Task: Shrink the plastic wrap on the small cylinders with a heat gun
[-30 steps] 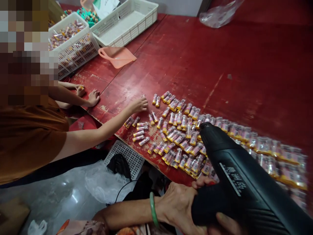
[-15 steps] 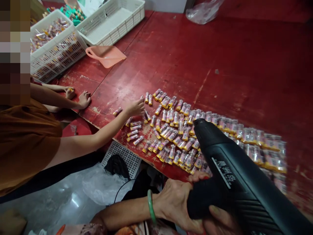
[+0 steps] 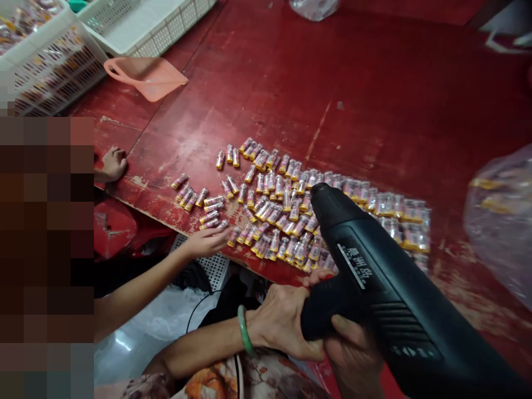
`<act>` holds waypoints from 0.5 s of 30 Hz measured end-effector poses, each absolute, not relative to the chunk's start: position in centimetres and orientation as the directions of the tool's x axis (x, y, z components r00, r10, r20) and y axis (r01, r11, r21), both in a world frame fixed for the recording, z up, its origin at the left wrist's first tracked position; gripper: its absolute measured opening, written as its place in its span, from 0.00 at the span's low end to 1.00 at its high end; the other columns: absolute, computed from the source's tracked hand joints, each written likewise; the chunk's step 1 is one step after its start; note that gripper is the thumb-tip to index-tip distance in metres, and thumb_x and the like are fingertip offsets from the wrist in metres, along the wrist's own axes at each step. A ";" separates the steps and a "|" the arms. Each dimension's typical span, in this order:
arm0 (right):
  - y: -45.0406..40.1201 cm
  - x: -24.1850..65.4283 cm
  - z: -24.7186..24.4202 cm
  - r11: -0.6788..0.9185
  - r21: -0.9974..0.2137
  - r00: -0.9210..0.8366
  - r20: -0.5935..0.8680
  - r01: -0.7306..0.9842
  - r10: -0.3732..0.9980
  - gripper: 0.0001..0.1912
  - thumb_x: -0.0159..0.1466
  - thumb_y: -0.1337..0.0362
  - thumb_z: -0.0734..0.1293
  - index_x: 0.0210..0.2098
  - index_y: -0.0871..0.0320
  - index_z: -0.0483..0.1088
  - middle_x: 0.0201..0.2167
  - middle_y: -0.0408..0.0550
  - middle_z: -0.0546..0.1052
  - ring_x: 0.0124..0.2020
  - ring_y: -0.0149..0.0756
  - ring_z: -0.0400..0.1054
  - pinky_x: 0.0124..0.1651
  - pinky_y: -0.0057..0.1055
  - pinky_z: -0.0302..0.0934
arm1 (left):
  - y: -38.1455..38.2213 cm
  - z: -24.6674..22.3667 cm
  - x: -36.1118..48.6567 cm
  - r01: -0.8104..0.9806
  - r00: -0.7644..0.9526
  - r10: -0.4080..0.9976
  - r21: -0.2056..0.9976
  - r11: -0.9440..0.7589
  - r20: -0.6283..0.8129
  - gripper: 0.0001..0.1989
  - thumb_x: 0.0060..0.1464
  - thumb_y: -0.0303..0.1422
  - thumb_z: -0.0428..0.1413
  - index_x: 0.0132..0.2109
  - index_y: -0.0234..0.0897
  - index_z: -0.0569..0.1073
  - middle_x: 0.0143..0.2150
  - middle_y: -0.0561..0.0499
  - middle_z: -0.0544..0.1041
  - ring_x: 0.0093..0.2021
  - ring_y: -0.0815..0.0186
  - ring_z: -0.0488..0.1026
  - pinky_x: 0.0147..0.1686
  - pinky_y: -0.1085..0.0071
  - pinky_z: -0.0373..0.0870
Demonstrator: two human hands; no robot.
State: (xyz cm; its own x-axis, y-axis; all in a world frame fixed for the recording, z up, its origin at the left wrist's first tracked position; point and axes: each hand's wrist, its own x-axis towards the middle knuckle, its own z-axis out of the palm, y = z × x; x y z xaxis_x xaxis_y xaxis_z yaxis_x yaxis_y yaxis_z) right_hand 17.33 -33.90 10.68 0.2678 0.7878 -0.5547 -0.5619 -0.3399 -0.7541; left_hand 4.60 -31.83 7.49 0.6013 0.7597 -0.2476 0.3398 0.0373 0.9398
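Observation:
A black heat gun points its nozzle toward the far left, low over the small plastic-wrapped tubes with yellow ends. My left hand, with a green bangle at the wrist, is wrapped round the front of the handle. Closed on the same handle from behind and below is my right hand, partly hidden by the tool. The tubes lie in loose groups at the left and in tighter rows at the right, where the gun's body covers some of them.
A co-worker's hand reaches to the tubes by the edge of the red table; another hand rests farther left. An orange scoop, a filled white crate, a white basket and a clear plastic bag surround the tubes.
The view has swung right, so the table's contents sit farther left. The co-worker's hand has moved from the far tubes to the near edge. Both my hands keep hold of the heat gun.

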 end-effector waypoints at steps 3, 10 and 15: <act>-32.9 17.0 12.0 -0.280 -0.760 0.314 -0.532 -0.587 0.786 0.24 0.42 0.69 0.72 0.40 0.48 0.77 0.34 0.45 0.81 0.44 0.49 0.77 0.51 0.45 0.72 | -31.9 7.7 5.2 0.315 0.633 0.753 0.948 -0.038 -0.180 0.22 0.45 0.48 0.51 0.41 0.37 0.72 0.25 0.52 0.64 0.24 0.61 0.69 0.27 0.63 0.67; -34.7 18.5 11.9 -0.221 -0.786 0.392 -0.505 -0.578 0.769 0.22 0.42 0.71 0.69 0.38 0.50 0.77 0.34 0.44 0.81 0.43 0.49 0.77 0.51 0.44 0.71 | -32.4 9.0 6.6 0.249 0.614 0.754 0.964 0.096 -0.233 0.18 0.44 0.47 0.52 0.36 0.37 0.72 0.26 0.53 0.64 0.27 0.64 0.69 0.33 0.57 0.72; -36.2 19.1 10.7 -0.223 -0.801 0.438 -0.510 -0.556 0.740 0.20 0.43 0.70 0.68 0.35 0.48 0.77 0.34 0.42 0.81 0.41 0.49 0.77 0.48 0.42 0.72 | -28.3 13.1 0.1 0.051 0.271 0.630 0.664 0.746 -0.728 0.25 0.49 0.40 0.41 0.41 0.35 0.78 0.34 0.50 0.70 0.30 0.72 0.69 0.26 0.69 0.70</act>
State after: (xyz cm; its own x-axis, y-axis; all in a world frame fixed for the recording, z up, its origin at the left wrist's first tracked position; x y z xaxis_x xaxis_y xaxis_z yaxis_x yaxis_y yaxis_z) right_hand 19.13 -36.21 10.72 0.4380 0.7402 -0.5102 -0.5560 -0.2228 -0.8007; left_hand 0.10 -28.32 13.13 0.2707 0.6299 -0.7279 0.0512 0.7457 0.6643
